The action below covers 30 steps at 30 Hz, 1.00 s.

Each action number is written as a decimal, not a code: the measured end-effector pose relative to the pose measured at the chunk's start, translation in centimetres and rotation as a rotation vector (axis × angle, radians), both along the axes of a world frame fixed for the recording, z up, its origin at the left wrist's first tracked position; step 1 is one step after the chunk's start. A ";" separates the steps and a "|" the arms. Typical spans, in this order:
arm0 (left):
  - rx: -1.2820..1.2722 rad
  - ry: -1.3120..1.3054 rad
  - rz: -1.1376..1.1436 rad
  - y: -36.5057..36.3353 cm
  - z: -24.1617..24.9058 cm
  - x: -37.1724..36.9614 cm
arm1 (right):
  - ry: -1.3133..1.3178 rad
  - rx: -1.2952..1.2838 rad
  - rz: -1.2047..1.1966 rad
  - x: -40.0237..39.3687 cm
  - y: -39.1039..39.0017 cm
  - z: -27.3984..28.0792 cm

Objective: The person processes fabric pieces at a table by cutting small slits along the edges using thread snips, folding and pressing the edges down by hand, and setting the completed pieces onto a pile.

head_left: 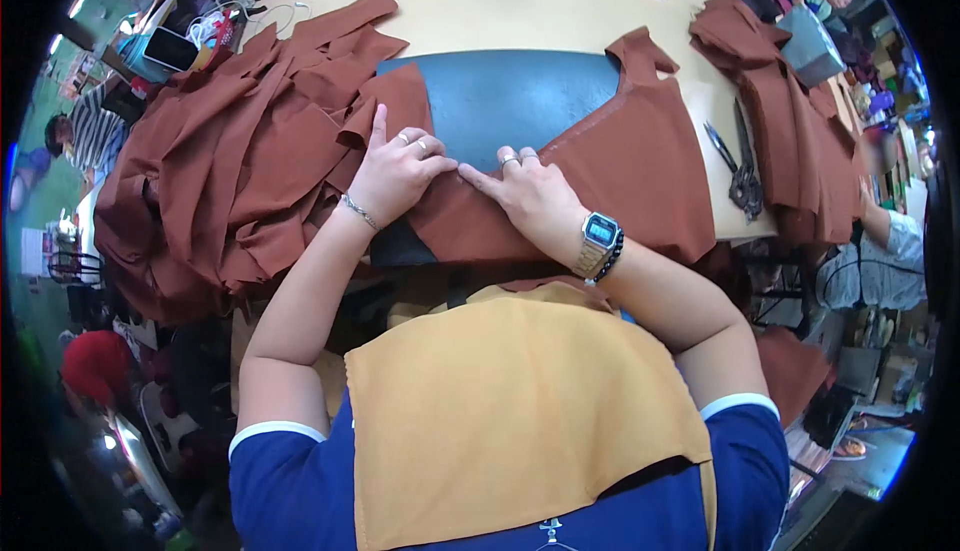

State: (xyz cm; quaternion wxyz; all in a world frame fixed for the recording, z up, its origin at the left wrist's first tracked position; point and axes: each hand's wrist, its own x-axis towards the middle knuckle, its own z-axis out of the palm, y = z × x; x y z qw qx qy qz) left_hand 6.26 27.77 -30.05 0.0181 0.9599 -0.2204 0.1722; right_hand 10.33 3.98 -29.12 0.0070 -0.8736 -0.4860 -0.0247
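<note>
A reddish-brown cut fabric panel (640, 166) lies over a dark board (510, 91) in front of me. At the panel's left upper edge, my left hand (400, 171) is closed, thumb and curled fingers on the cloth, one finger sticking up. Just to its right, my right hand (535, 196) is also closed on the same edge, fingers bent under and the thumb reaching left. The two thumb tips nearly meet. Exactly how the cloth sits between the fingers is partly hidden.
A large heap of brown fabric pieces (240, 161) covers the left side. On the right lie scissors (744, 176) and another brown fabric stack (790, 131). A phone (170, 50) rests at the far left. Other people sit around the table (480, 1).
</note>
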 end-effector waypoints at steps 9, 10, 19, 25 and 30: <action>-0.182 0.180 0.463 -3.8 2.4 -9.8 | 0.305 0.403 -0.016 2.2 -7.9 0.9; -0.183 0.166 0.482 -4.1 1.5 -10.9 | 0.254 0.402 -0.045 1.8 -8.2 0.4; -0.951 0.463 0.326 -8.0 -0.5 -9.5 | 0.212 0.495 -0.092 0.8 -4.9 -2.1; -1.392 0.445 0.266 -9.8 0.6 -9.4 | 0.569 0.673 -0.148 -0.3 -3.4 -2.3; -1.508 0.216 0.324 -7.4 1.0 -11.7 | 0.934 0.927 -0.113 0.4 -3.1 -0.4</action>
